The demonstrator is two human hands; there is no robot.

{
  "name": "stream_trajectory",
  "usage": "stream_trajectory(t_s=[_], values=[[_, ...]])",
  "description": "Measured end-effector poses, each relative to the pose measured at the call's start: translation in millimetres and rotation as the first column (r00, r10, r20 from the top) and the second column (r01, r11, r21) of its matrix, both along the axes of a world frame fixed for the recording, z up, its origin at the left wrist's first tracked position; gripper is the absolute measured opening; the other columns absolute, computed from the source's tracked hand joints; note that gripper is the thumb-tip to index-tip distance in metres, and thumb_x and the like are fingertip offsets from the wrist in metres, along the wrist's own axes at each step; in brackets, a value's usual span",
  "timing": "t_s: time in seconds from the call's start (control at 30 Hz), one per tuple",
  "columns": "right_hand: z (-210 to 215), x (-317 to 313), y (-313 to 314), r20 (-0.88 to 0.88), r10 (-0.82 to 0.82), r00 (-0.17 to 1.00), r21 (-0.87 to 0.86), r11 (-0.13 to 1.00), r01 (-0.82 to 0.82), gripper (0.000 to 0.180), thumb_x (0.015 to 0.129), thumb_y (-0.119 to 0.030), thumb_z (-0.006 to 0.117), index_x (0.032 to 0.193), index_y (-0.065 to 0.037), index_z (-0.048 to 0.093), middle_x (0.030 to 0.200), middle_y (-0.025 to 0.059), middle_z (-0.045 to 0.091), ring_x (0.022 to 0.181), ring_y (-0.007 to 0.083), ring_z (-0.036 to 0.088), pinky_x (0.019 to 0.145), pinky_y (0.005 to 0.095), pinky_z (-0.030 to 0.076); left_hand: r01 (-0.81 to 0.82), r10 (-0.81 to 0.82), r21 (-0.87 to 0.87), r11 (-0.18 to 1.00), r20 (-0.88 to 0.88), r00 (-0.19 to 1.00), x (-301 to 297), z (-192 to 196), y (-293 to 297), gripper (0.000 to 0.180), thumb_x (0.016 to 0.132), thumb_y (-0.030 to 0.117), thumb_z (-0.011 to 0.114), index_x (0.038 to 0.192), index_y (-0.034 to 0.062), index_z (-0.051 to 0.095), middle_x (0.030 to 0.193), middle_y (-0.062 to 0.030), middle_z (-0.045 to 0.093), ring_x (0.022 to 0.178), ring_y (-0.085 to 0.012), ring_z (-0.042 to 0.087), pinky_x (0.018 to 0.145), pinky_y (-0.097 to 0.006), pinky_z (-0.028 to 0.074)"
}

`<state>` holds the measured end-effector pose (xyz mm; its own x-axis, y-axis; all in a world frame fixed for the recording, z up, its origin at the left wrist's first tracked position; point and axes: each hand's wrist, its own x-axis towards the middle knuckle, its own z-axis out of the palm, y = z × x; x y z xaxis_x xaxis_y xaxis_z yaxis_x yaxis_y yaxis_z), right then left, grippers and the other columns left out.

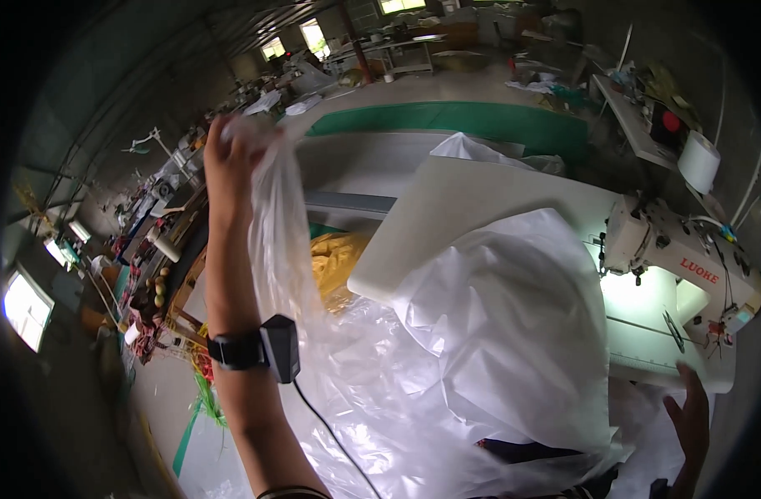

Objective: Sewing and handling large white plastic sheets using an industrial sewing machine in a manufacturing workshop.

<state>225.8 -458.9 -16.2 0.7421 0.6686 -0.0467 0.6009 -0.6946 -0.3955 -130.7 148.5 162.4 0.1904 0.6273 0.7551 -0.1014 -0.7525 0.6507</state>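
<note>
Raised at the left, my left hand is closed on the top of a clear plastic sheet, which hangs down and spreads over my lap. Its fingers are somewhat blurred. A large piece of white fabric lies crumpled over the front edge of the sewing table and drapes down over the plastic. My right hand is low at the right, by the table's near edge, with thumb and forefinger apart and nothing seen in it. Above it stands a lit white sewing machine; small metal snips lie on its bed.
Yellow material lies beneath the table's left side. Behind the table runs a long green strip. A white thread cone stands at the right rear. A black cable trails from the band on my left wrist.
</note>
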Motion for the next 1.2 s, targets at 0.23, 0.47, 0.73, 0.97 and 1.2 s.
stream_trajectory(t_s=[0.23, 0.47, 0.73, 0.97, 1.2], values=[[24.8, -129.8, 258.5, 0.109, 0.840, 0.532, 0.608, 0.367, -0.704, 0.107, 0.080, -0.044, 0.080, 0.150, 0.008, 0.019, 0.150, 0.0307, 0.034, 0.139, 0.0407, 0.038, 0.116, 0.0423, 0.032, 0.281, -0.288, 0.191, 0.941, 0.009, 0.958, 103.4, 90.2, -115.9, 0.028, 0.096, 0.006, 0.048, 0.122, -0.0020, 0.055, 0.107, -0.0093, 0.066, 0.100, -0.0174, 0.066, 0.091, -0.034, 0.055], [-37.4, -189.8, 307.7, -0.398, 0.914, 0.085, 0.731, 0.371, -0.573, 0.033, 0.101, -0.028, 0.056, 0.109, 0.002, 0.066, 0.100, 0.0128, 0.069, 0.096, 0.0273, 0.067, 0.090, 0.0378, 0.050, 0.129, -0.165, 0.427, 0.895, 0.048, 0.985, 76.1, 125.7, -114.2, 0.023, 0.097, 0.008, 0.050, 0.116, -0.0032, 0.057, 0.108, -0.0100, 0.066, 0.099, -0.0184, 0.066, 0.093, -0.035, 0.055], [-135.1, -80.8, 81.4, -0.908, 0.389, 0.158, 0.335, 0.898, -0.285, 0.034, 0.104, -0.030, 0.051, 0.113, -0.001, 0.065, 0.097, 0.0069, 0.071, 0.088, 0.0176, 0.068, 0.080, 0.0321, 0.054, 0.048, -0.034, 0.077, 0.996, -0.175, 0.984, 235.5, -86.6, 17.6, 0.025, 0.097, 0.006, 0.053, 0.119, -0.0046, 0.056, 0.102, -0.0102, 0.064, 0.086, -0.0167, 0.060, 0.072, -0.032, 0.051], [-131.7, -57.3, 18.7, -0.737, 0.417, 0.532, -0.043, 0.756, -0.653, 0.044, 0.095, -0.041, 0.060, 0.117, -0.004, 0.063, 0.110, 0.0177, 0.068, 0.104, 0.0314, 0.064, 0.094, 0.0399, 0.049, 0.179, -0.161, -0.012, 0.984, -0.503, 0.849, 389.5, -352.6, -18.2, 0.005, 0.088, 0.008, 0.065, 0.091, 0.0043, 0.066, 0.072, -0.0090, 0.065, 0.061, -0.0198, 0.061, 0.063, -0.035, 0.051], [-107.5, -19.8, 70.6, -0.266, 0.031, 0.964, 0.026, 0.999, -0.025, 0.065, 0.087, -0.054, 0.067, 0.119, 0.002, 0.061, 0.119, 0.0213, 0.064, 0.105, 0.0342, 0.064, 0.092, 0.0407, 0.050, 0.281, -0.239, 0.011, 0.960, -0.496, 0.835, 374.8, -352.0, -65.7, 0.050, 0.085, 0.007, 0.069, 0.131, 0.0064, 0.050, 0.139, -0.0182, 0.047, 0.108, -0.0364, 0.059, 0.090, -0.043, 0.051]])
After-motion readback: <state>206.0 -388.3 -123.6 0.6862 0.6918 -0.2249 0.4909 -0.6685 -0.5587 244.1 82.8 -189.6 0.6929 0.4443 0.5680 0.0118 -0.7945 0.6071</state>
